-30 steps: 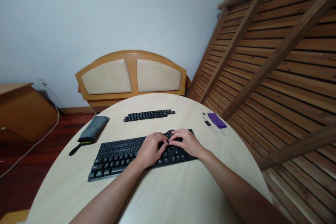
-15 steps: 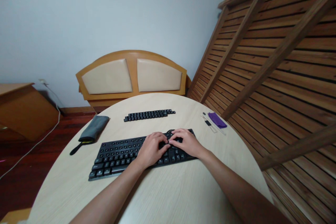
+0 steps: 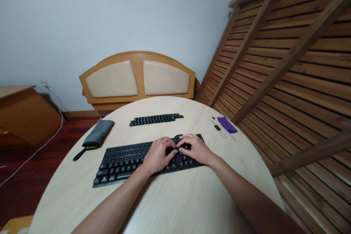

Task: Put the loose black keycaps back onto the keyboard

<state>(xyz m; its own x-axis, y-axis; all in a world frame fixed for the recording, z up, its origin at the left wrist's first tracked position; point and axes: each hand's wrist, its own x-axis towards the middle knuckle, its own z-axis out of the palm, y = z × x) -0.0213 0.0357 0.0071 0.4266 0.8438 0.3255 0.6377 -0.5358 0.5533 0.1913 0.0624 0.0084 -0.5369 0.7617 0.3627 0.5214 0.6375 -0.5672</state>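
Observation:
A black keyboard (image 3: 120,164) lies at a slight slant on the round table. Its upper rows on the left show bare key sockets; keycaps remain on the lower rows. Over its right part, my left hand (image 3: 159,155) has its fingers curled in a pinch, the tips at the keys. From the other side my right hand (image 3: 196,149) meets it, thumb and fingers likewise pinched. The fingertips of both hands nearly touch, and whatever is between them is too small to make out. Behind the keyboard stand loose black keycaps (image 3: 155,119), set in rows.
A grey pouch (image 3: 99,134) with a black strap lies at the table's left. To the right are a purple cloth (image 3: 227,124), a wire keycap puller (image 3: 218,128) and a small dark round piece (image 3: 213,117). A slatted wooden frame (image 3: 290,76) leans beside the round table (image 3: 192,204).
The fingertips of my two hands have parted very slightly over the keyboard. The keyboard, the keycaps and the other items stay where they were.

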